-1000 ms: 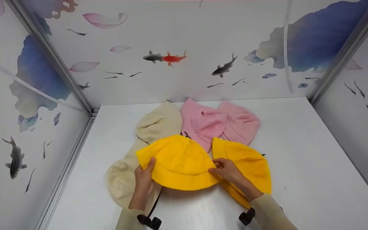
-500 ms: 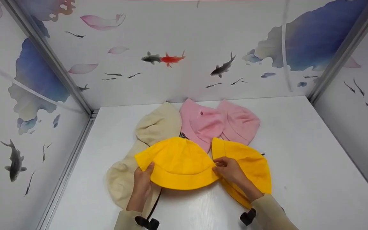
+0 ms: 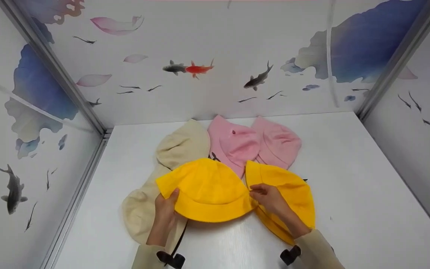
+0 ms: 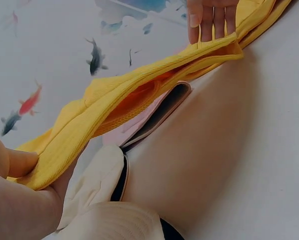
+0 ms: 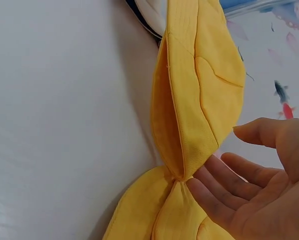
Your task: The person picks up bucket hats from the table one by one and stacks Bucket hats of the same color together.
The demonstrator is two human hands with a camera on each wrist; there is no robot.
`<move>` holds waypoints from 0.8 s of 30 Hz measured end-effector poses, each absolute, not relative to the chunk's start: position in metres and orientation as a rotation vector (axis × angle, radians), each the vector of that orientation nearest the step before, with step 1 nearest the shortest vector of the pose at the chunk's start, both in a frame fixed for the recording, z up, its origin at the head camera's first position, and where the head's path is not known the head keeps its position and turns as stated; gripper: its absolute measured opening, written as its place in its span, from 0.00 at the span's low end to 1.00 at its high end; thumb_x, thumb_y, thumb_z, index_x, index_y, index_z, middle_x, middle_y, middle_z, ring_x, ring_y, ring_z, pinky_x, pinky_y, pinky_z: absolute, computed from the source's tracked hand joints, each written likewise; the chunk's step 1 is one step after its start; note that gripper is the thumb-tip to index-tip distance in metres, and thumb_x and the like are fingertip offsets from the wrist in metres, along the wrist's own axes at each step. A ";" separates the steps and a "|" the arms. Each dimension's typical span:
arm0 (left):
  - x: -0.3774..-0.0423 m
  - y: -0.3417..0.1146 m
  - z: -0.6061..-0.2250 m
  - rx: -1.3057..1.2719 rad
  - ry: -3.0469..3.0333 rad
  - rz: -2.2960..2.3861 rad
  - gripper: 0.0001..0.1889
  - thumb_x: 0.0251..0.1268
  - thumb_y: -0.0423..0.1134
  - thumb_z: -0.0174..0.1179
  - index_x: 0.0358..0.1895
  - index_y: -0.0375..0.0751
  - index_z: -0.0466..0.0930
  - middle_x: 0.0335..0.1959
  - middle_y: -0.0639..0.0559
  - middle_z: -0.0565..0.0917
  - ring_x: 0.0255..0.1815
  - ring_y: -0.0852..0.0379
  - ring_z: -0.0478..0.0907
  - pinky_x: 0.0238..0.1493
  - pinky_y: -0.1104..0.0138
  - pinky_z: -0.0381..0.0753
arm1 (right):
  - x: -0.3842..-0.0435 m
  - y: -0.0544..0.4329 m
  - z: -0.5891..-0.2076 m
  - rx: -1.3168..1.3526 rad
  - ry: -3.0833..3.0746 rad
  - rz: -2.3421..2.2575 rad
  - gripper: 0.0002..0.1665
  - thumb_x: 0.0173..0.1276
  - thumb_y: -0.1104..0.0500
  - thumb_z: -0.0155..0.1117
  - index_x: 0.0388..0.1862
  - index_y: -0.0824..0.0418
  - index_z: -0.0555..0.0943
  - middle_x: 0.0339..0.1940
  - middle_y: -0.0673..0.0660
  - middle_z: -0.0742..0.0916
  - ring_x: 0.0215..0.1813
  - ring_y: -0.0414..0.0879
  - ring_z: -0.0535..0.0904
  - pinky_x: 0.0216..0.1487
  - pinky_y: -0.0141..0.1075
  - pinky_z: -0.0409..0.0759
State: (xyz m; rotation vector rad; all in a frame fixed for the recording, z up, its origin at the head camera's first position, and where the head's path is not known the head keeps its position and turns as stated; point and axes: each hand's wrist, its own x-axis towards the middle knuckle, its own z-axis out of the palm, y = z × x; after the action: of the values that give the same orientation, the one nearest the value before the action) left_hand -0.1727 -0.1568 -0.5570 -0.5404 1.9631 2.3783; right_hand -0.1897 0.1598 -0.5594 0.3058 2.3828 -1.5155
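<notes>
a: biggest first! a white wall panel printed with fish and leaves (image 3: 274, 22) fills the top of the frame, a smooth white table (image 3: 349, 168) spreading below.

b: and here's the star: a bright yellow cloth hat with a rounded crown and stitched brim (image 3: 209, 186), just below the centre of the frame, brim raised clear of the table.

a: company all round! a second yellow cloth hat, lying folded (image 3: 295, 186), right of centre; two soft beige cloth hats (image 3: 185, 145) on the left; two pale pink cloth hats (image 3: 239, 145) above centre.

b: now the hands! the bare left hand (image 3: 165, 209) pinches the brim's left end, thumb on top, fingers under.

a: and the bare right hand (image 3: 269, 198)?

b: no grip there! fingers stretched out at the brim's other end, thumb well apart from the cloth.

a: so which step is this?

b: handling the brim by its two ends, i'd judge. the next move calls for the right thumb to close on that corner, left pinch kept light, lest the cloth crease.
</notes>
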 end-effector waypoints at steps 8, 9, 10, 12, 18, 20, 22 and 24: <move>-0.172 -0.159 -0.561 -0.541 1.931 2.413 0.26 0.78 0.39 0.53 0.72 0.30 0.61 0.65 0.39 0.74 0.55 0.59 0.79 0.57 0.68 0.82 | -0.182 0.178 -0.550 0.233 2.455 -1.514 0.21 0.73 0.56 0.63 0.62 0.61 0.79 0.57 0.58 0.86 0.52 0.48 0.83 0.56 0.43 0.84; -0.173 -0.159 -0.561 -0.545 1.933 2.417 0.26 0.78 0.38 0.53 0.72 0.29 0.61 0.65 0.38 0.74 0.55 0.59 0.79 0.57 0.69 0.82 | -0.182 0.180 -0.549 0.230 2.459 -1.508 0.21 0.74 0.55 0.63 0.62 0.61 0.79 0.57 0.58 0.86 0.53 0.48 0.83 0.56 0.43 0.84; -0.173 -0.159 -0.562 -0.546 1.937 2.417 0.26 0.78 0.38 0.53 0.71 0.29 0.62 0.65 0.38 0.74 0.55 0.59 0.79 0.56 0.69 0.82 | -0.181 0.183 -0.548 0.227 2.464 -1.503 0.21 0.74 0.55 0.63 0.62 0.61 0.79 0.58 0.58 0.85 0.54 0.49 0.83 0.57 0.44 0.84; -0.174 -0.159 -0.563 -0.547 1.941 2.418 0.26 0.77 0.38 0.53 0.71 0.29 0.62 0.65 0.38 0.74 0.55 0.59 0.78 0.56 0.69 0.81 | -0.179 0.188 -0.546 0.225 2.470 -1.492 0.22 0.74 0.54 0.63 0.63 0.61 0.78 0.59 0.59 0.85 0.56 0.50 0.83 0.59 0.46 0.83; -0.175 -0.162 -0.561 -0.569 1.947 2.393 0.26 0.77 0.38 0.54 0.71 0.28 0.62 0.63 0.38 0.75 0.53 0.59 0.79 0.54 0.70 0.82 | -0.174 0.207 -0.538 0.222 2.520 -1.437 0.26 0.74 0.51 0.63 0.65 0.61 0.77 0.63 0.62 0.82 0.62 0.56 0.79 0.64 0.49 0.80; -0.175 -0.163 -0.560 -0.575 1.949 2.378 0.25 0.77 0.38 0.53 0.70 0.29 0.63 0.62 0.39 0.76 0.52 0.59 0.80 0.53 0.70 0.83 | -0.171 0.215 -0.537 0.227 2.551 -1.403 0.28 0.73 0.48 0.63 0.66 0.61 0.76 0.64 0.63 0.81 0.64 0.59 0.77 0.65 0.50 0.79; -0.174 -0.164 -0.559 -0.572 1.959 2.355 0.25 0.78 0.39 0.53 0.71 0.29 0.62 0.61 0.40 0.76 0.52 0.60 0.80 0.53 0.70 0.83 | -0.169 0.224 -0.536 0.220 2.587 -1.371 0.30 0.73 0.47 0.63 0.67 0.61 0.76 0.66 0.65 0.80 0.67 0.61 0.75 0.65 0.52 0.79; -0.174 -0.164 -0.559 -0.567 1.953 2.345 0.26 0.78 0.39 0.52 0.71 0.30 0.61 0.62 0.40 0.76 0.53 0.60 0.79 0.54 0.69 0.82 | -0.166 0.233 -0.537 0.228 2.608 -1.360 0.30 0.73 0.47 0.63 0.67 0.62 0.75 0.67 0.66 0.78 0.68 0.63 0.73 0.66 0.53 0.78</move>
State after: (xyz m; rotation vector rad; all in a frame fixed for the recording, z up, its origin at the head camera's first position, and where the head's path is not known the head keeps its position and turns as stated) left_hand -0.1742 -0.1638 -0.5585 -0.5666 1.9530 2.3454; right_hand -0.1662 0.2330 -0.5365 0.2278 2.6082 -1.3605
